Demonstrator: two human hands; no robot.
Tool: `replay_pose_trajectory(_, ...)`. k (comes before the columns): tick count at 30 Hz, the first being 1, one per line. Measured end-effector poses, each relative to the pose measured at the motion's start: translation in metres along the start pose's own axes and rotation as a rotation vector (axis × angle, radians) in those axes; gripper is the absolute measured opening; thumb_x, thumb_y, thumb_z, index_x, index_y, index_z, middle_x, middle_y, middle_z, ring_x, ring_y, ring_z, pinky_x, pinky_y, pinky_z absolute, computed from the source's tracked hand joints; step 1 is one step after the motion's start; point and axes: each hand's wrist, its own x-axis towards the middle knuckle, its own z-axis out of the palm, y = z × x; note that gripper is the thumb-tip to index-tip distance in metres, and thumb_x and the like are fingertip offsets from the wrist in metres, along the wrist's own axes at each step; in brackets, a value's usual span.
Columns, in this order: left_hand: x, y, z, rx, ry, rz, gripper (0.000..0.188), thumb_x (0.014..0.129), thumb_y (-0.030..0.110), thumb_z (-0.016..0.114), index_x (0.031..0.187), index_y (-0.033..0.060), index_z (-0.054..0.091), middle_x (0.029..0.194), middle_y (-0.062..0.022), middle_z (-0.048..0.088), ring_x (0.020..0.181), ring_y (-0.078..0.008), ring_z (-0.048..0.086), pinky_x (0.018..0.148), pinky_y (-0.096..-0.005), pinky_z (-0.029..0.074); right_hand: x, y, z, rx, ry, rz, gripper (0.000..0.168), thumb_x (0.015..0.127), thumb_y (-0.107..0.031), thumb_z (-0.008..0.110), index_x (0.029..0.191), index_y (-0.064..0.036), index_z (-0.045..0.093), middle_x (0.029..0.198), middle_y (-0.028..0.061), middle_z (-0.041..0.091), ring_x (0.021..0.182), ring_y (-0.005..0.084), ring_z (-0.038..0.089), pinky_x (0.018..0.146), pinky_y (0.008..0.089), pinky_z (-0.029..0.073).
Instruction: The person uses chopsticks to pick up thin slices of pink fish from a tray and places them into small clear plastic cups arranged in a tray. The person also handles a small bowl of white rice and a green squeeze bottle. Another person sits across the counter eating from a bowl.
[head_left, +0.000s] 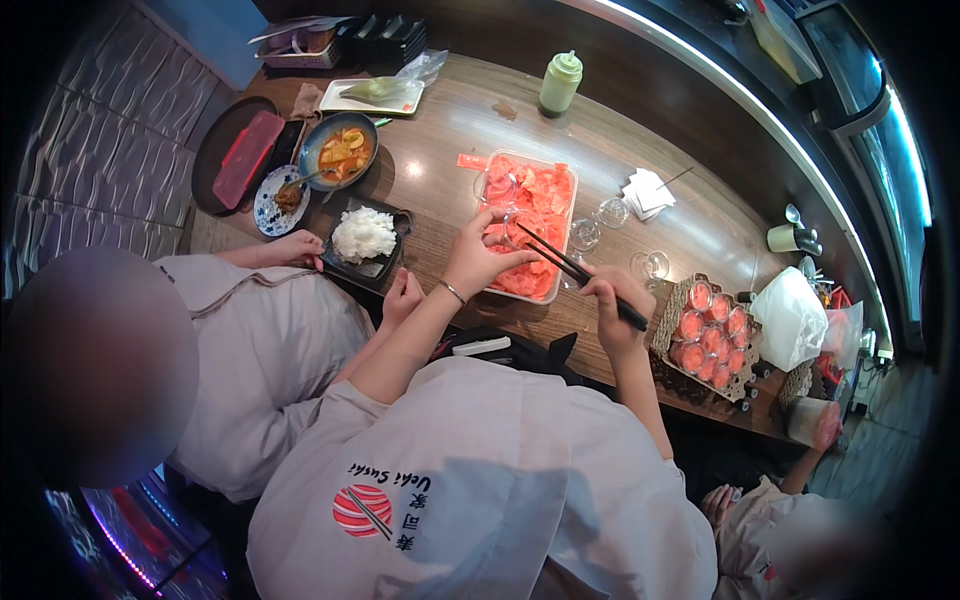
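Note:
My left hand (484, 251) pinches a small clear plastic cup (523, 227) above a white-rimmed tray of pink pickled ginger (551, 180). Black chopsticks (561, 261) lie in the grip of my right hand (621, 306), their tips at the cup. Whether the cup has ginger inside is hard to tell against the pink behind it. Another clear cup (495, 186) rests on the ginger near the tray's left edge. To the right of the tray stand several more clear cups (613, 213). A perforated basket (663, 330) farther right holds several lidded cups of pink ginger (713, 339).
A green squeeze bottle (560, 85) and white paper slips (647, 195) stand beyond the tray. At left, a person sits by a bowl of stew (343, 154) and rice (364, 235). Another person is at the lower right, near a white plastic bag (789, 319).

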Motion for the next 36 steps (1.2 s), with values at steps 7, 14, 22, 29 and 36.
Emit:
replay_pose_trajectory(7,0.004,-0.022,-0.01,-0.186,0.011,0.066,0.066,0.067,0.004,0.088,0.122,-0.0005,0.05,0.124,-0.0095,0.052,0.084,-0.0095,0.064,0.072,-0.023,0.057,0.013,-0.027,-0.022,0.019,-0.004,0.12,0.022,0.094,-0.013,0.058,0.08,0.0,0.067,0.09,0.0145,0.071,0.084,0.0234,0.066,0.075,0.0327,0.05)
replay_pose_trajectory(14,-0.004,-0.016,-0.014,-0.072,0.01,0.059,0.069,0.068,0.0,0.086,0.125,-0.0007,0.048,0.126,-0.0104,0.05,0.084,-0.0103,0.065,0.073,-0.0236,0.058,0.014,-0.012,-0.015,0.151,-0.032,0.223,0.025,0.096,-0.01,0.053,0.079,0.003,0.066,0.09,0.0147,0.071,0.086,0.0204,0.067,0.076,0.0307,0.049)
replay_pose_trajectory(22,-0.018,-0.023,-0.03,-0.145,0.047,-0.004,0.063,0.073,-0.007,0.079,0.127,-0.0015,0.047,0.123,-0.0094,0.055,0.096,-0.0145,0.065,0.08,-0.0249,0.057,0.032,0.016,-0.002,0.509,0.146,0.441,0.033,0.102,-0.023,0.049,0.085,0.003,0.061,0.089,0.0142,0.067,0.085,0.023,0.069,0.078,0.033,0.058)
replay_pose_trajectory(29,-0.026,-0.022,-0.032,-0.15,0.035,-0.067,0.061,0.074,-0.007,0.077,0.127,-0.0015,0.047,0.123,-0.0095,0.054,0.096,-0.0153,0.066,0.079,-0.0254,0.058,0.086,0.098,0.039,0.519,0.288,0.513,0.035,0.102,-0.029,0.049,0.086,0.0,0.059,0.09,0.0125,0.065,0.078,0.0194,0.068,0.072,0.0293,0.059)
replay_pose_trajectory(36,-0.036,-0.021,-0.037,-0.161,0.092,-0.024,0.061,0.074,-0.003,0.08,0.127,-0.0014,0.049,0.121,-0.0096,0.056,0.093,-0.0142,0.066,0.076,-0.0245,0.057,0.076,0.124,0.049,0.384,0.247,0.415,0.033,0.1,-0.025,0.055,0.082,0.002,0.06,0.081,0.0068,0.063,0.073,0.0157,0.067,0.068,0.0274,0.06)
